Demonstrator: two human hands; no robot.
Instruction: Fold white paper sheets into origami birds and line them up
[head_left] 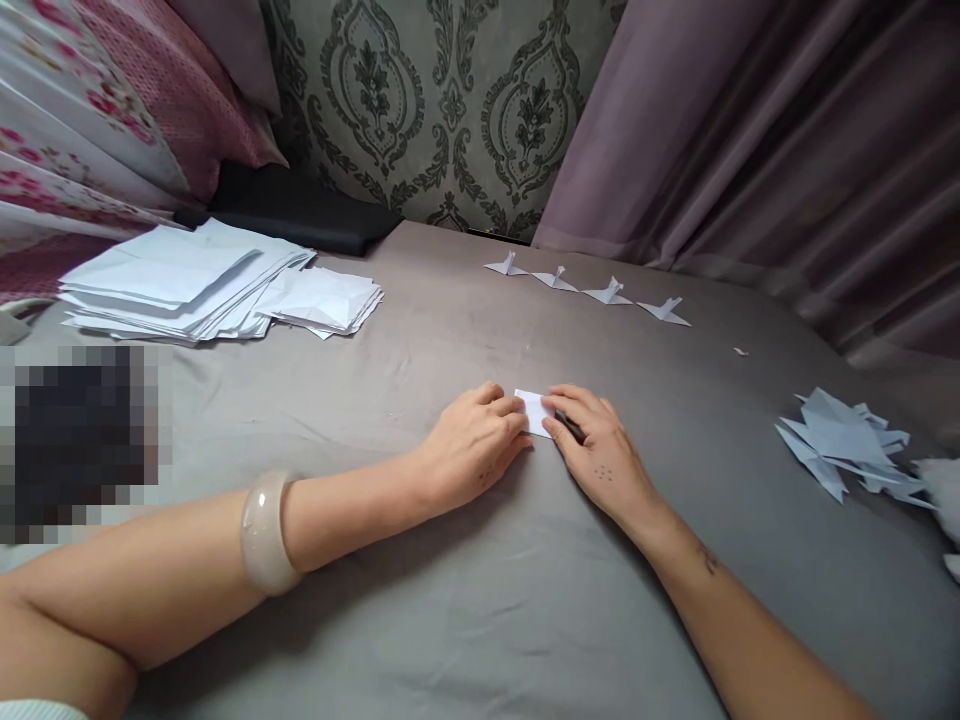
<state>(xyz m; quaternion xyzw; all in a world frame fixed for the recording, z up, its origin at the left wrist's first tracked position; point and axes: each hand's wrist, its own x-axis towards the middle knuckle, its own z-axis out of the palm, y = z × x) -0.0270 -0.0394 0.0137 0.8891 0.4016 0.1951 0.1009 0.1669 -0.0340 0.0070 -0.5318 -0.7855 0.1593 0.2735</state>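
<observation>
I see left hand (pixel 478 432) gripping white paper (pixel 535 412), right hand (pixel 606 448) the same plus dark object (pixel 571 427). Sheet stack (pixel 161 272) and folded figures (pixel 612 293) lie beyond.

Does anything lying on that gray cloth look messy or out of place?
A tiny white scrap lies by itself to the right of the row of four folded paper figures, like a stray bit. The folded pieces at far right are heaped in a jumble, unlike that neat row. I see nothing spilled.
</observation>
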